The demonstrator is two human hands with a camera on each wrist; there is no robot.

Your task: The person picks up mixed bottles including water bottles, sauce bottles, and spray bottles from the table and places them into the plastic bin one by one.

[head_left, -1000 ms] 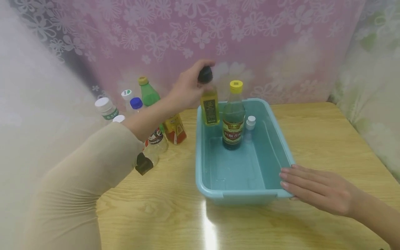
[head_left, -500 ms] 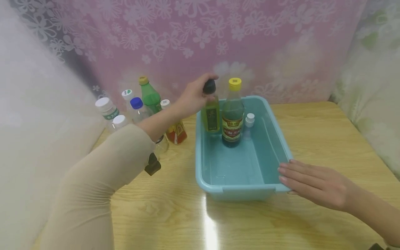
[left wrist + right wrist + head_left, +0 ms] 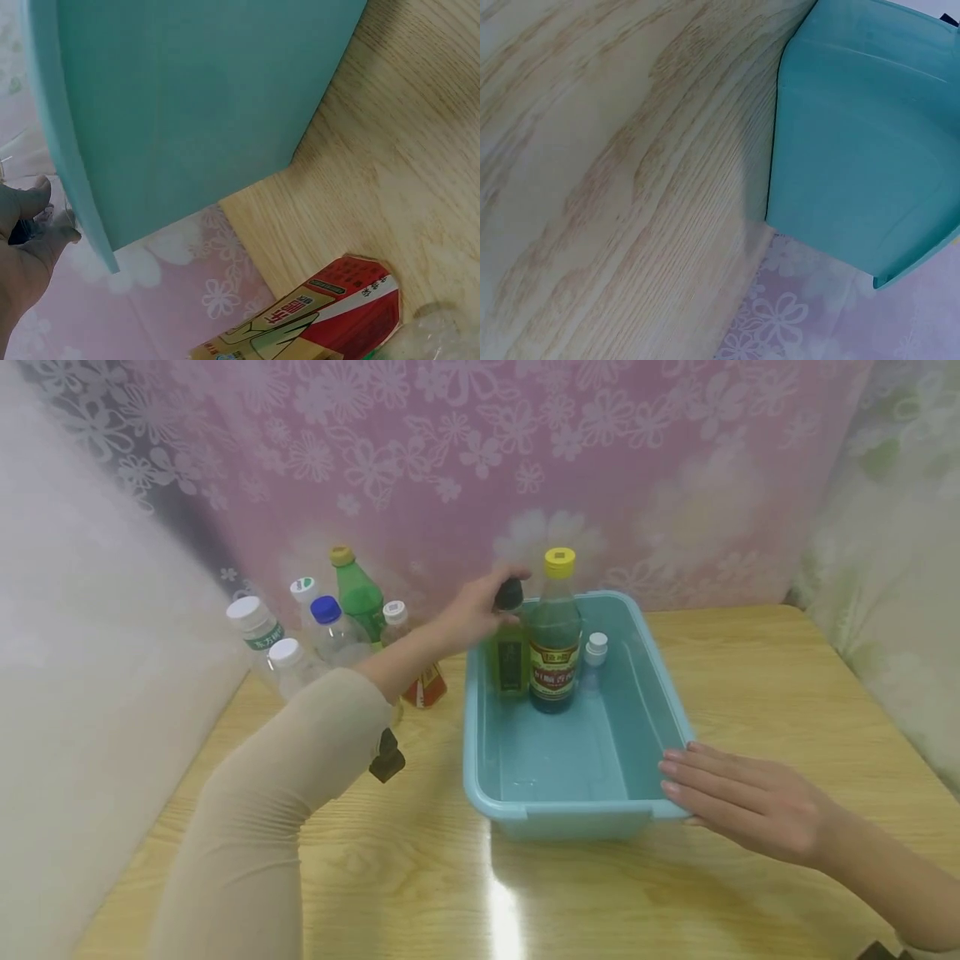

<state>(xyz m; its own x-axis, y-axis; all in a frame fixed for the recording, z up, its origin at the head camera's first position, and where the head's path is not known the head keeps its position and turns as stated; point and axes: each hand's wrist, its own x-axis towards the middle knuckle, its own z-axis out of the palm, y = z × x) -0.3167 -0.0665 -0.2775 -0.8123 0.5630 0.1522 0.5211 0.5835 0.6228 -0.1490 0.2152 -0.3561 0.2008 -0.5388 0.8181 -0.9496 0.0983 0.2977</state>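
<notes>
My left hand (image 3: 472, 612) grips an oil bottle (image 3: 511, 664) by its black cap and neck, thumb and fingers around it. The bottle stands upright inside the back left of a blue plastic bin (image 3: 585, 807), low within it; whether its base touches the floor is hard to tell. Beside it stands a dark vinegar bottle (image 3: 555, 668) with a yellow cap. Right of that is a small clear bottle (image 3: 596, 652) with a white cap. My right hand (image 3: 750, 802) rests with straight fingers on the bin's front right corner. In the left wrist view, the left hand (image 3: 30, 247) shows beyond the bin's rim.
Left of the bin stand several bottles: a green bottle (image 3: 360, 597), a blue-capped bottle (image 3: 330, 627), white-capped bottles and a red-and-yellow-labelled bottle (image 3: 426, 687). My left sleeve (image 3: 300, 760) covers some. A floral curtain (image 3: 450, 468) hangs behind the wooden table (image 3: 787, 685).
The left hand has lowered the oil bottle into the bin, beside the vinegar bottle. The right hand stays at the bin's corner.
</notes>
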